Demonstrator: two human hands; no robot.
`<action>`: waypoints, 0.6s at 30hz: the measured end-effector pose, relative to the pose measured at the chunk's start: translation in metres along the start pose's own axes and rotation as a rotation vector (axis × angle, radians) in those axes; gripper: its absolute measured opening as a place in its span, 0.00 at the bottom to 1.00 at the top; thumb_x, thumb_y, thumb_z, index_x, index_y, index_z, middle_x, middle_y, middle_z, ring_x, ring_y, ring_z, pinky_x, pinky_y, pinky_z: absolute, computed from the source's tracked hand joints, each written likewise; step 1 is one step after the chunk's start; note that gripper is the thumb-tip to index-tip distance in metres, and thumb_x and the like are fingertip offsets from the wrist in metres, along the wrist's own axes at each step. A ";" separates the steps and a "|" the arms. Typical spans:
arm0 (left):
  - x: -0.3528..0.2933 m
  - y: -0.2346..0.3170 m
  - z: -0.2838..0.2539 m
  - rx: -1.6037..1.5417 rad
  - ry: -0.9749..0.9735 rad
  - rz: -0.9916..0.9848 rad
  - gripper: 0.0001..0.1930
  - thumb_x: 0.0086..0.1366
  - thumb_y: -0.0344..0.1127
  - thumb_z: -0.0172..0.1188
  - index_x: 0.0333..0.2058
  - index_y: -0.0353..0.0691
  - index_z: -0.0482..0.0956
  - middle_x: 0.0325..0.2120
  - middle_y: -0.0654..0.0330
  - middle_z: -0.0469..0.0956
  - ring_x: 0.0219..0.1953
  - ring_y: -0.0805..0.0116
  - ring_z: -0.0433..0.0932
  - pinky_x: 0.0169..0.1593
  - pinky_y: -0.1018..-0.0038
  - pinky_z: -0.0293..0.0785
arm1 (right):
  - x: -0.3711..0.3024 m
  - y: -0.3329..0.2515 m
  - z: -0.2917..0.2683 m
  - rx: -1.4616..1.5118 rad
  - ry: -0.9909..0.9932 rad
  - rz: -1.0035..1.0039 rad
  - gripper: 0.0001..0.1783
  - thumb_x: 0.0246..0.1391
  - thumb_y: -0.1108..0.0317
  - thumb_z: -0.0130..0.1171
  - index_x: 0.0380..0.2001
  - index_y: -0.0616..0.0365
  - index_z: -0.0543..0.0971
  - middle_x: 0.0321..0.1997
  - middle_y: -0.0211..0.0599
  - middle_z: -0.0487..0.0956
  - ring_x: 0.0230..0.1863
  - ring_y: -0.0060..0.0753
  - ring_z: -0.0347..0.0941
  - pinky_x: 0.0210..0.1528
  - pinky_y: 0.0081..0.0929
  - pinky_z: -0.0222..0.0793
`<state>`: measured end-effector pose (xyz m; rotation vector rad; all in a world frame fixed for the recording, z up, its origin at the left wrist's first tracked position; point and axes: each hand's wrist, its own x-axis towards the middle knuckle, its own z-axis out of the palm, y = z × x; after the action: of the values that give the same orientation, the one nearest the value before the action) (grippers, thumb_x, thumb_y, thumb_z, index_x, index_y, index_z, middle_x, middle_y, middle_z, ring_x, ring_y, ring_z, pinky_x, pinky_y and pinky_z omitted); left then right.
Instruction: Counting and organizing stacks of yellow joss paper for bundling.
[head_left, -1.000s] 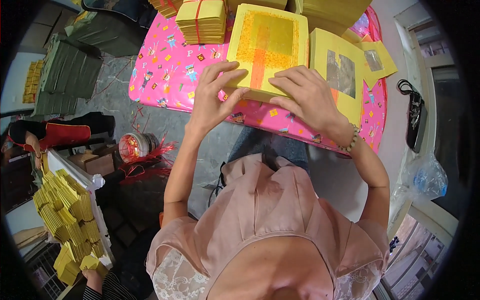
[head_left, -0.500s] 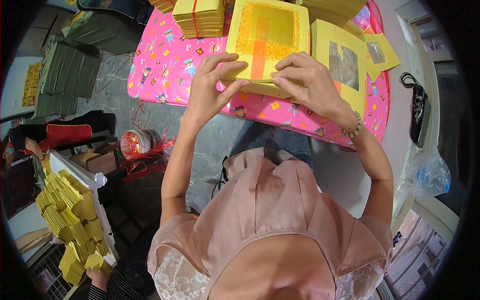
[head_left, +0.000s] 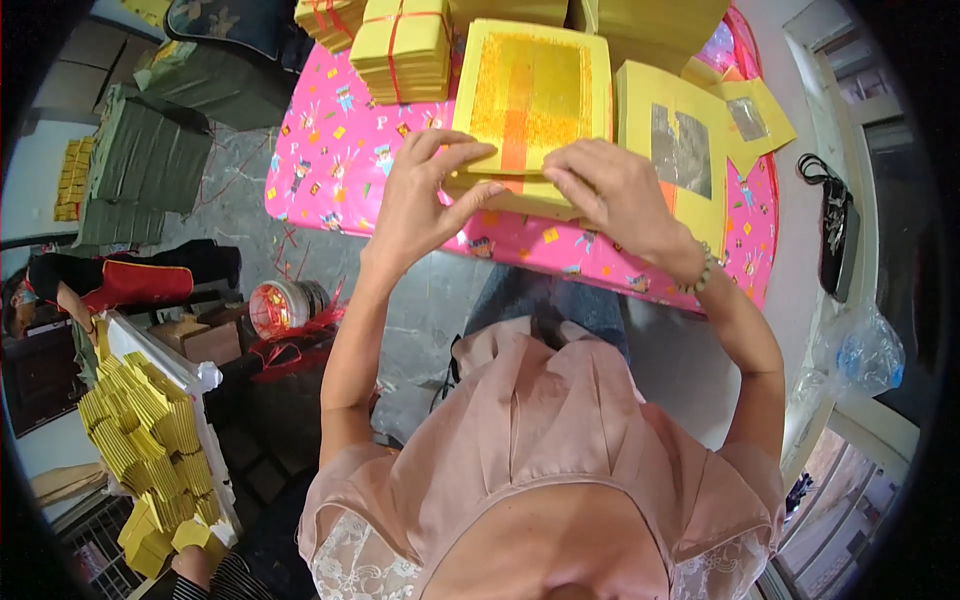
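A stack of yellow paper sheets [head_left: 540, 75], with a gold foil square and an orange printed band, lies on the pink table in front of me. At its near left corner my left hand [head_left: 430, 195] pinches the upper sheet edge, fingers on top and thumb below. My right hand [head_left: 622, 195] grips the same near edge further right, its fingers drawn together. That edge is raised a little, and the orange band of the paper beneath shows in the gap. How many sheets are lifted, I cannot tell. To the right lies another yellow stack with a silver foil square [head_left: 682, 150].
Bundles of yellow paper tied with red string [head_left: 400, 50] stand at the table's [head_left: 330, 140] back left. On the left, a co-worker's hand [head_left: 192, 566] touches folded yellow paper pieces [head_left: 150, 430]. A bucket with red strips [head_left: 275, 308] and green wrapped stacks [head_left: 150, 165] stand on the floor.
The table has shifted slightly down in view. The near edge of the upper paper has risen, baring the orange band below. My right fingers have drawn closer together.
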<state>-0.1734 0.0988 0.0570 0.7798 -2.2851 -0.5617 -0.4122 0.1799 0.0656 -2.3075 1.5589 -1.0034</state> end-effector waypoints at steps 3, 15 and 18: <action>0.010 -0.005 -0.001 0.054 -0.030 0.029 0.12 0.57 0.36 0.69 0.39 0.40 0.84 0.39 0.57 0.79 0.45 0.53 0.74 0.49 0.61 0.70 | 0.000 -0.001 -0.002 -0.011 0.007 -0.017 0.11 0.58 0.62 0.61 0.36 0.59 0.79 0.32 0.41 0.79 0.36 0.45 0.78 0.38 0.37 0.74; 0.067 0.003 -0.009 0.156 0.161 0.139 0.19 0.57 0.35 0.67 0.48 0.41 0.78 0.44 0.52 0.77 0.47 0.51 0.76 0.54 0.59 0.70 | 0.045 0.031 -0.040 0.049 0.050 0.165 0.13 0.61 0.61 0.60 0.39 0.61 0.77 0.37 0.47 0.79 0.39 0.53 0.77 0.42 0.41 0.73; 0.069 -0.002 0.007 0.343 0.278 0.324 0.27 0.53 0.35 0.69 0.54 0.45 0.76 0.56 0.52 0.70 0.59 0.47 0.68 0.59 0.55 0.68 | 0.067 0.050 -0.043 0.129 0.047 0.210 0.15 0.62 0.59 0.59 0.39 0.63 0.77 0.38 0.49 0.80 0.40 0.55 0.77 0.45 0.42 0.71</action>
<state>-0.2195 0.0535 0.0812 0.5803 -2.2046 0.0857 -0.4619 0.1087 0.1017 -2.0007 1.6608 -1.0762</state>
